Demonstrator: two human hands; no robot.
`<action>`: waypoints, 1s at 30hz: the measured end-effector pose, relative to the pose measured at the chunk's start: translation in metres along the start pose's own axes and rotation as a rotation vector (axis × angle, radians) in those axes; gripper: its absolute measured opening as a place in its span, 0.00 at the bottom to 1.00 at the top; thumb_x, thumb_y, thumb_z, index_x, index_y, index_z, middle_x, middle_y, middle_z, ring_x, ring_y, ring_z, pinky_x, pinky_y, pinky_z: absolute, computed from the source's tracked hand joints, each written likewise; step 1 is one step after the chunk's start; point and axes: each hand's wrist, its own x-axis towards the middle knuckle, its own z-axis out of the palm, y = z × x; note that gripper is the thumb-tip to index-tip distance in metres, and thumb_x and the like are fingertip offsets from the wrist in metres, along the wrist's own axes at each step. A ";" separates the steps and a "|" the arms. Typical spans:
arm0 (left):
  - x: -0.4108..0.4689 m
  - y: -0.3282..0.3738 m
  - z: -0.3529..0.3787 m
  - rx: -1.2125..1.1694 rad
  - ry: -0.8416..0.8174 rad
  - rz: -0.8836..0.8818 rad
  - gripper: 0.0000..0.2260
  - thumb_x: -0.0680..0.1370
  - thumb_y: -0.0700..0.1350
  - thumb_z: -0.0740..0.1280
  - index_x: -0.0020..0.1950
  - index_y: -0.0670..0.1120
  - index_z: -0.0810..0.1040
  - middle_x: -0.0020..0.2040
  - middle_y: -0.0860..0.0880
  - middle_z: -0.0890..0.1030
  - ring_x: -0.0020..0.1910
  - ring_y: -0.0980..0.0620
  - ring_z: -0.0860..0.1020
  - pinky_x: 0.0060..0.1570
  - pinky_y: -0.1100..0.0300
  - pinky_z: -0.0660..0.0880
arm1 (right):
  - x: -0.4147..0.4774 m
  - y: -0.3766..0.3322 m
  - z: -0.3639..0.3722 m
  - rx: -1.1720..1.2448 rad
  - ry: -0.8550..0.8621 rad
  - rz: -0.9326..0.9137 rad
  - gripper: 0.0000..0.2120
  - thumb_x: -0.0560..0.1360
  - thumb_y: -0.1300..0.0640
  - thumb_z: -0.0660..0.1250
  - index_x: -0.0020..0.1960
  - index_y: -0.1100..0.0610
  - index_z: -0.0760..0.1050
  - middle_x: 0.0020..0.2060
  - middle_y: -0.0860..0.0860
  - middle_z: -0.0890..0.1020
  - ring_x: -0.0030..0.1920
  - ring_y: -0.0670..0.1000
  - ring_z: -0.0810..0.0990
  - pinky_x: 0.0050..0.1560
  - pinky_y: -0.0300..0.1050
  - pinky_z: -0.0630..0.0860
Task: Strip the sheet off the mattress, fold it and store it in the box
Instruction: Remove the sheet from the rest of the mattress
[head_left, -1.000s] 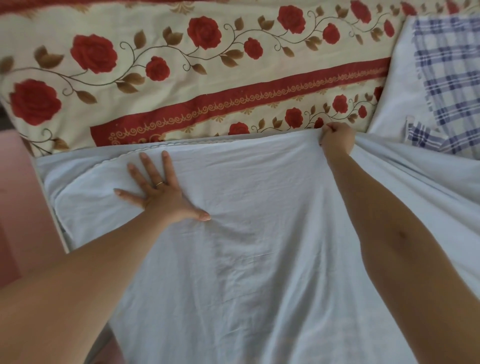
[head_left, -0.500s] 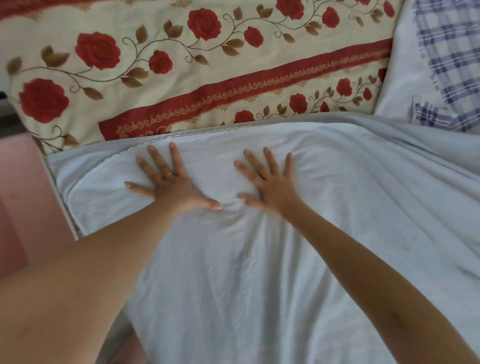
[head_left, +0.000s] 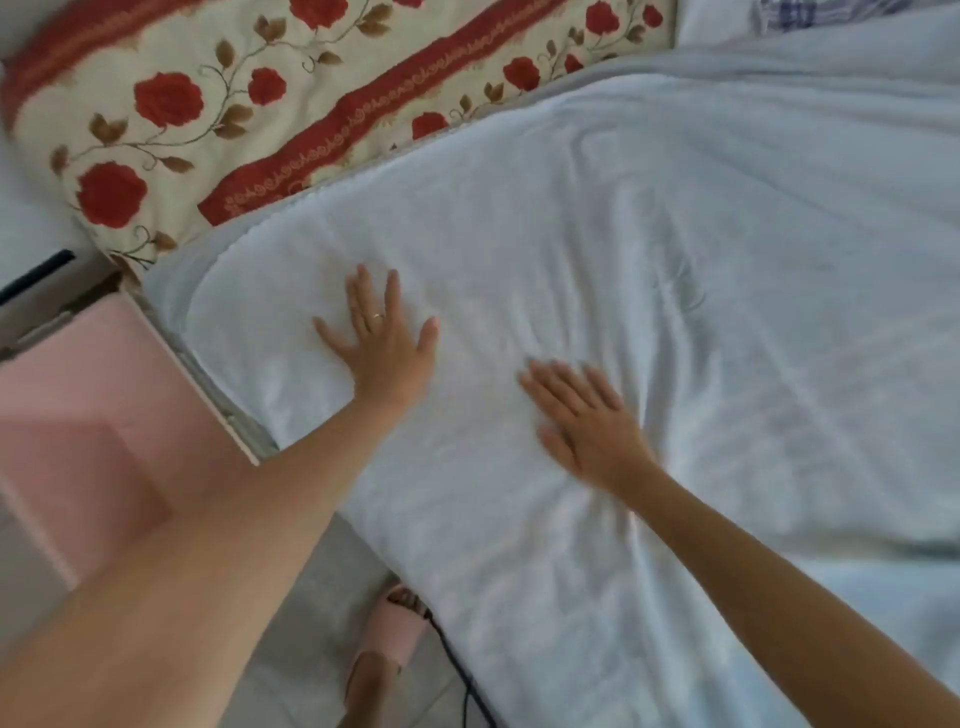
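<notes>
The pale blue sheet (head_left: 649, 291) lies folded over on itself across the bed, its rounded folded corner at the left. My left hand (head_left: 382, 338) presses flat on the sheet near that corner, fingers spread, a ring on one finger. My right hand (head_left: 582, 421) lies flat on the sheet a little nearer to me and to the right, fingers straight and slightly blurred. The storage box is not in view.
A cream cover with red roses (head_left: 249, 109) lies beyond the sheet. A checked blue cloth (head_left: 779, 10) shows at the top right. A pink surface (head_left: 78, 415) stands left of the bed. Below, my foot in a pink slipper (head_left: 387, 634) and a dark cable (head_left: 467, 680) are on the floor.
My right hand let go of the sheet's far edge, came down flat beside my left hand, then slid back toward me. The view swung left and down, showing the floor.
</notes>
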 end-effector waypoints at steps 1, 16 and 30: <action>-0.028 0.001 0.016 0.031 0.002 0.119 0.29 0.79 0.59 0.50 0.78 0.51 0.50 0.78 0.47 0.44 0.77 0.50 0.42 0.67 0.36 0.33 | -0.033 0.030 0.002 0.006 0.027 0.211 0.26 0.78 0.46 0.51 0.76 0.49 0.58 0.75 0.49 0.62 0.73 0.52 0.64 0.73 0.53 0.52; -0.312 0.056 0.130 0.204 -0.207 0.358 0.33 0.76 0.57 0.53 0.77 0.41 0.53 0.78 0.41 0.50 0.76 0.45 0.47 0.67 0.35 0.37 | -0.300 0.054 0.029 -0.069 -0.194 0.181 0.28 0.78 0.38 0.48 0.77 0.41 0.48 0.74 0.47 0.63 0.73 0.56 0.63 0.68 0.70 0.54; -0.316 0.125 0.127 0.403 -0.707 0.063 0.71 0.52 0.75 0.70 0.58 0.49 0.12 0.57 0.43 0.12 0.61 0.41 0.16 0.61 0.31 0.29 | -0.273 0.010 0.028 0.003 -0.094 0.069 0.24 0.77 0.48 0.51 0.71 0.46 0.68 0.71 0.47 0.70 0.71 0.52 0.68 0.66 0.70 0.63</action>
